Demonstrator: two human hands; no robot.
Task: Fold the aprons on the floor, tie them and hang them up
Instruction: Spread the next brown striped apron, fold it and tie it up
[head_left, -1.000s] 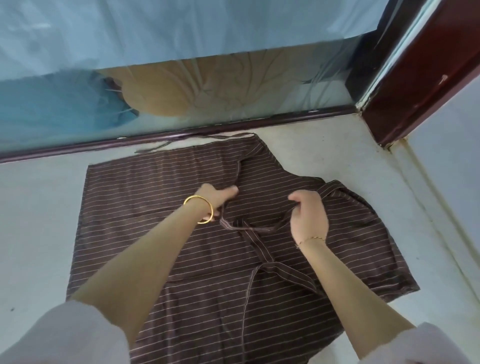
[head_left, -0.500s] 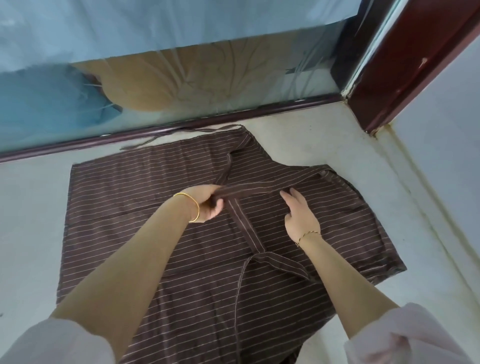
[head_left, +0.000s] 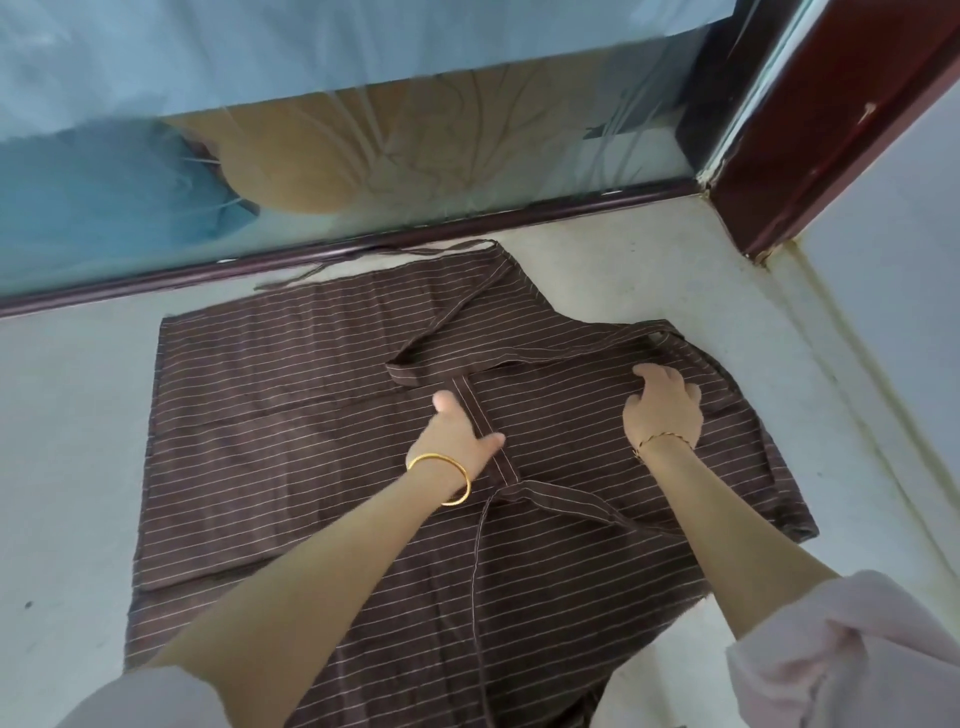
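Lying flat on the pale floor (head_left: 72, 441) beside the glass door's dark bottom rail (head_left: 332, 254), the brown striped apron (head_left: 291, 431) has its neck strap (head_left: 480, 364) laid across the middle. Left hand (head_left: 460, 436) rests on the fabric, fingers spread, gripping nothing. Right hand (head_left: 662, 410) presses the bib end, fingers curled loosely, nothing pinched.

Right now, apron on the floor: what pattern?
Dark brown apron with thin pale stripes; head view shows it.
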